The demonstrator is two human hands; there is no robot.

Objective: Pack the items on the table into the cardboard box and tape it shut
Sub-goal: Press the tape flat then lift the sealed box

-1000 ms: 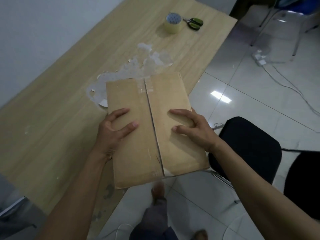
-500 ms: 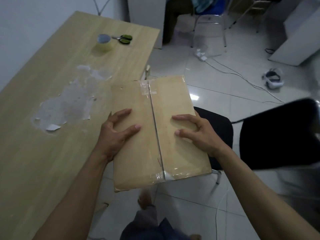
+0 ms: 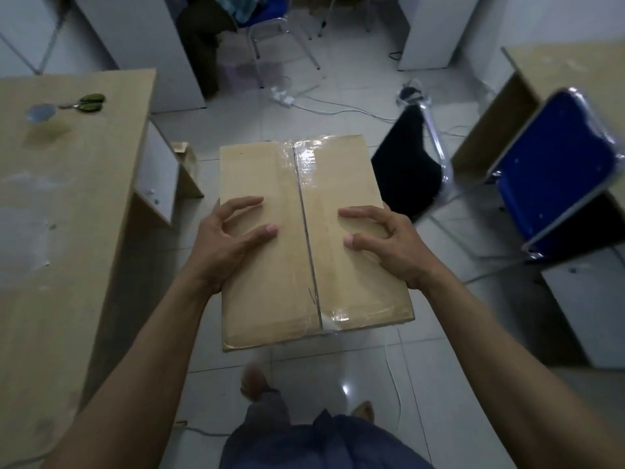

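The closed cardboard box (image 3: pixel 267 296) hangs in the air over the tiled floor, flaps up, with clear tape (image 3: pixel 306 160) along its centre seam. My left hand (image 3: pixel 226 242) grips its left edge, thumb and fingers curled onto the top. On the opposite edge my right hand (image 3: pixel 389 245) grips the same way. What lies inside the box is hidden. The tape roll (image 3: pixel 40 113) and green-handled scissors (image 3: pixel 88 101) lie at the far end of the wooden table (image 3: pixel 67 214) to my left.
A black chair (image 3: pixel 406 170) stands just beyond the box on the right, and a blue chair (image 3: pixel 554 170) wrapped in plastic farther right by a second desk (image 3: pixel 575 62). A power strip (image 3: pixel 282 96) and cables lie on the floor ahead. My feet show below.
The box has come off the table and now hangs over the floor. My view has swung right, leaving the table at the left edge. Both hands keep the same hold.
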